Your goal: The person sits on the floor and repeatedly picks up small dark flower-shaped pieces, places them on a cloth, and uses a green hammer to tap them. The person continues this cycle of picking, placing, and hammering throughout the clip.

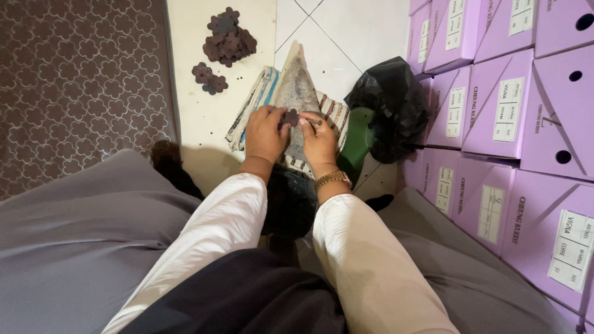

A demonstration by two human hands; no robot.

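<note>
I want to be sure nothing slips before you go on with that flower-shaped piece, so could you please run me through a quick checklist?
1. Dark flower-shaped piece pinched by the left hand: ok.
2. Right hand holds a thin tool at the piece: ok; what kind of tool, cannot tell.
3. Piece lies over the grey pointed block: ok.
4. Block rests on the striped cloth: ok; whether it sits steady, cannot tell.
5. Large pile of flower pieces and small pile lie apart from the hands: ok.
6. Black plastic bag beside the right hand, not touching: ok.
</note>
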